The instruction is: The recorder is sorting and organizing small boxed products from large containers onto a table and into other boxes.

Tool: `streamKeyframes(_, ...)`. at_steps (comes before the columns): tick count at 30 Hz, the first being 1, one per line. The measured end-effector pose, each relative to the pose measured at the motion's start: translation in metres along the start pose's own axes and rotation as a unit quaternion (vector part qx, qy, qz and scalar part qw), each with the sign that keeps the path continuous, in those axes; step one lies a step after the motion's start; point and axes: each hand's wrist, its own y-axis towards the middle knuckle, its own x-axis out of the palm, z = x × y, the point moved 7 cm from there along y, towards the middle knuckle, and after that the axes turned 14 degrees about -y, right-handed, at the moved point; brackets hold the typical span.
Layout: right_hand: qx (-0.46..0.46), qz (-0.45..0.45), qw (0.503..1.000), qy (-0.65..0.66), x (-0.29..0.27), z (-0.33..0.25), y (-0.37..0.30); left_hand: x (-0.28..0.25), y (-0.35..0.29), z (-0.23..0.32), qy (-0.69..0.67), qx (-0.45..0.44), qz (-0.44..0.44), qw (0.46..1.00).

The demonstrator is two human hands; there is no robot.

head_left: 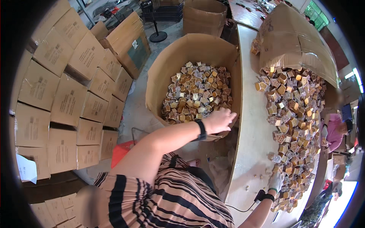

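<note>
My left hand (219, 121), with a black band at the wrist, is over the near right rim of a large cardboard box (156, 81). Its fingers are loosely bent and apart, and nothing shows in them. Inside the box lies a heap of small faceted gold and brown pieces (197, 91), many in clear wrap. My right hand (276, 181), in a white glove, is at the left edge of a long pile of the same pieces (294, 133) on the table (251, 152). Its fingertips blend into the pile, so its grip is unclear.
A tipped carton (296, 38) spills pieces onto the table's far end. Sealed cartons (68, 102) are stacked at the left. A black stand base (158, 37) and another open carton (203, 19) stand behind. A person in pink (334, 131) is across the table.
</note>
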Motion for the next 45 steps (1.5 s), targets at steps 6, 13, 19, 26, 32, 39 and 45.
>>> streamKeyframes(6,0.343,0.084,0.917,0.185,-0.030,0.051,-0.011,-0.099,-0.112,-0.127,0.041,-0.151,-0.016,0.988)
streamKeyframes(13,0.196,0.049,0.979,0.022,-0.043,-0.067,0.023,-0.219,-0.281,-0.287,0.034,-0.318,-0.089,0.943)
streamKeyframes(19,0.168,-0.042,0.737,0.653,-0.032,-0.316,0.074,-0.277,-0.377,-0.355,0.041,-0.353,-0.020,0.934)
streamKeyframes(26,-0.119,0.005,0.839,0.532,-0.219,-0.539,0.087,-0.313,-0.416,-0.397,-0.040,-0.383,-0.009,0.923)
streamKeyframes(32,-0.203,0.004,0.844,0.497,-0.301,-0.640,0.137,-0.372,-0.398,-0.447,-0.040,-0.393,-0.065,0.916)
streamKeyframes(39,-0.290,0.071,0.823,0.483,-0.392,-0.749,0.202,-0.454,-0.332,-0.554,-0.033,-0.392,-0.045,0.918)
streamKeyframes(45,-0.341,-0.007,0.809,0.478,-0.458,-0.827,0.230,-0.532,-0.270,-0.619,-0.042,-0.356,-0.002,0.933)
